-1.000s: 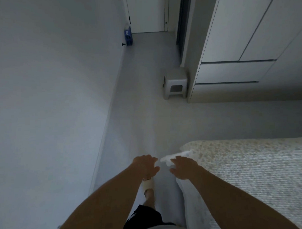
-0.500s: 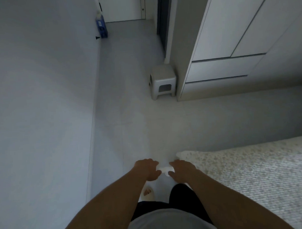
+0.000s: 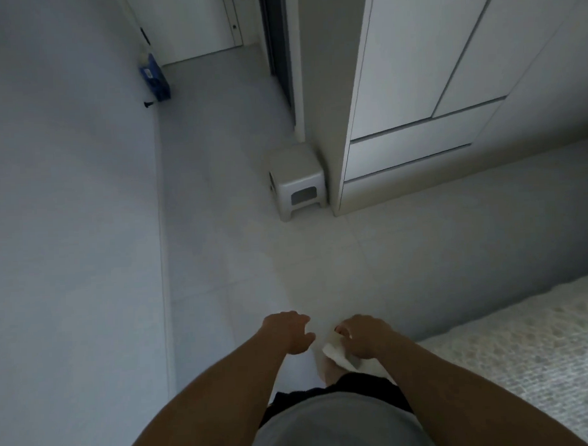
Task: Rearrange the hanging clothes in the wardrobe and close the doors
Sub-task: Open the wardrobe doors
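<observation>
Ahead on the floor (image 3: 254, 264), open room runs between the wall and one stool (image 3: 296, 186) beside the wardrobe (image 3: 411, 95), doors closed. Left hand (image 3: 288, 333) loosely curled, holding nothing; right hand (image 3: 363, 335) pinches one white cloth (image 3: 335, 353).

White wardrobe (image 3: 410, 62), blue bottle (image 3: 156, 81).

The person's two forearms are bare, with no sleeves, watch or bands showing on either wrist. A light grey top (image 3: 333, 425) covers the torso at the bottom edge of the view. Just beyond its hem shows a strip of black shorts (image 3: 365, 387). One red-painted nail shows on the right hand (image 3: 363, 337).
</observation>
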